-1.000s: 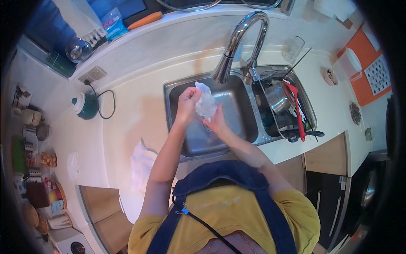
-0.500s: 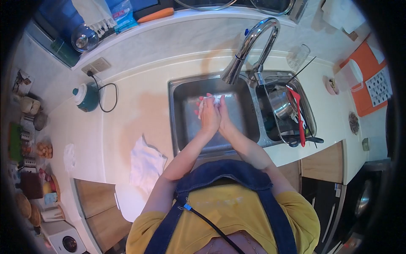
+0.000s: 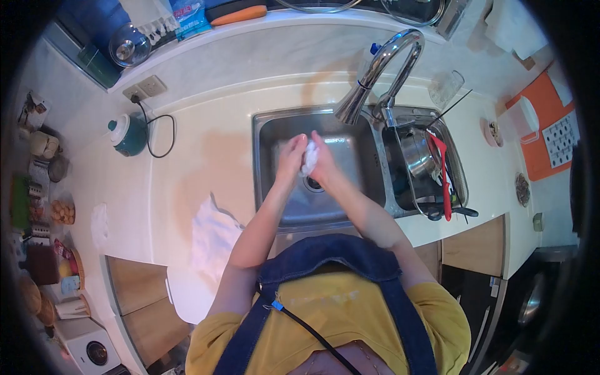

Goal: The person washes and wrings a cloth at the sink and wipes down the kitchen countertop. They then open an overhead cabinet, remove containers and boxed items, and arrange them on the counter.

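Over the left basin of the steel sink [image 3: 270,209], my left hand [image 3: 291,156] and my right hand [image 3: 323,162] face each other with a crumpled white cloth [image 3: 309,157] pressed between them. The small bundle looks wet, and its exact kind is hard to make out. Both hands close around it, with the fingers pointing toward the far side of the basin. Beneath them shows the round drain [image 3: 312,184]. The chrome faucet [image 3: 354,103] arches to the right of my hands, and I see no water running from it.
A dish rack [image 3: 409,181] in the right basin holds a steel pot [image 3: 417,153] and a red utensil [image 3: 445,181]. A white towel [image 3: 212,234] lies on the left counter. Farther left stands a teal jar [image 3: 129,135] beside a black cord [image 3: 174,134].
My hands have turned from stacked palms to side by side, moving slightly left, and more of the white cloth shows between them. The camera view has shifted a little.
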`<state>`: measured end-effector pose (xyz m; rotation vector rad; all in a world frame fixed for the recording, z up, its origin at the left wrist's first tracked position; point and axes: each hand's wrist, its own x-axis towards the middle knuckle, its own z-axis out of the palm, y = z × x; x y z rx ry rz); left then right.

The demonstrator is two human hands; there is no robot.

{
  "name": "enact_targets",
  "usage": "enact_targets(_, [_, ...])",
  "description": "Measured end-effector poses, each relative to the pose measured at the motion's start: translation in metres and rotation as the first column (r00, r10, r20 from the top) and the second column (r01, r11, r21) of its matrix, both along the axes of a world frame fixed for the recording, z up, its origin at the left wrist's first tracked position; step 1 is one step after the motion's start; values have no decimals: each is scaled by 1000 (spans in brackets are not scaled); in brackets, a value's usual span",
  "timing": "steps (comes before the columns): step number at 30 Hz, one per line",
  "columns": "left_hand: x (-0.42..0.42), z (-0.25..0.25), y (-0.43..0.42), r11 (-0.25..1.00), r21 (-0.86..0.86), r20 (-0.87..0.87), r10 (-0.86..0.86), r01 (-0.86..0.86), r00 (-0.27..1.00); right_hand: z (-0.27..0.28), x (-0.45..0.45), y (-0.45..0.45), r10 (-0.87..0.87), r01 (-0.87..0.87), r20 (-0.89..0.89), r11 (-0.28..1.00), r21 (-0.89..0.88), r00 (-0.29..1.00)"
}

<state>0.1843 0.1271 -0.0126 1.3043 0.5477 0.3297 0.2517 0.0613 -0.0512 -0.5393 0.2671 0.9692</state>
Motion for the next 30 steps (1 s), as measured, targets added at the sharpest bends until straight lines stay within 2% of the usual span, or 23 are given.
enact_targets(1, [3,0,4,991,-66,-33,-119,117,992,3,-3,5,7,-7,3,1000,-3,1000])
enact_targets(2, [7,-2,5,995,1,-58,-98,99,993,6,-7,9,-28,38,97,994,-101,995])
enact_targets(3, [6,-4,8,996,-3,-58,-90,90,994,9,-12,11,-52,90,193,977,-193,980])
enact_targets(4, [4,7,12,984,-121,-107,-141,128,984,14,-14,9,-43,82,195,977,-195,980])
enact_targets(5, [2,14,14,958,-239,-147,-198,160,969,21,-14,6,-6,78,282,966,-247,959])
enact_targets(6, [0,14,15,958,-241,-144,-193,154,971,27,-15,5,35,81,364,951,-299,931])
enact_targets(7, [-2,11,15,969,-196,-116,-178,153,977,22,-13,8,41,76,366,950,-302,930])
enact_targets(9, [-7,5,13,977,-157,-89,-162,147,983,12,-9,12,-37,231,457,897,-377,889])
enact_targets(10, [-9,0,12,991,-93,-55,-104,98,993,16,-10,9,-33,229,457,896,-380,889])
enact_targets(12, [-11,-9,11,999,-32,-15,-43,43,999,27,-11,-2,59,247,539,843,-478,841])
enact_targets(13, [-10,-14,10,999,-33,35,-21,22,999,20,-6,-5,67,243,542,843,-480,838])
enact_targets(14, [-13,-15,10,999,-37,81,4,-1,997,13,-3,-7,73,138,496,917,-375,865])
enact_targets(16, [-12,-12,14,996,-75,65,49,-44,997,5,-2,-6,103,22,453,965,-262,886])
enact_targets(18, [-9,-10,17,989,-113,50,96,-90,994,27,-19,-3,40,139,476,932,-336,879])
enact_targets(21, [-5,-11,11,994,-78,132,90,-80,987,17,-22,-8,99,134,565,925,-357,819])
enact_targets(23, [0,-16,6,953,265,-23,160,-149,987,15,-25,-8,55,156,550,931,-329,834])
enact_targets(24, [11,-38,5,864,406,103,280,-297,954,15,-26,-8,2,185,529,936,-301,849])
enact_targets(25, [12,-38,5,865,401,103,283,-301,953,19,-28,-5,7,183,531,935,-305,848])
enact_targets(27, [14,-39,5,904,276,74,317,-325,945,26,-32,1,-181,382,543,879,-285,820])
enact_targets(28, [11,-33,5,905,273,73,319,-327,945,30,-32,2,-178,381,543,879,-288,821])
enact_targets(30, [6,-21,5,965,-28,40,262,-261,964,37,-32,4,-246,401,467,876,-268,849])
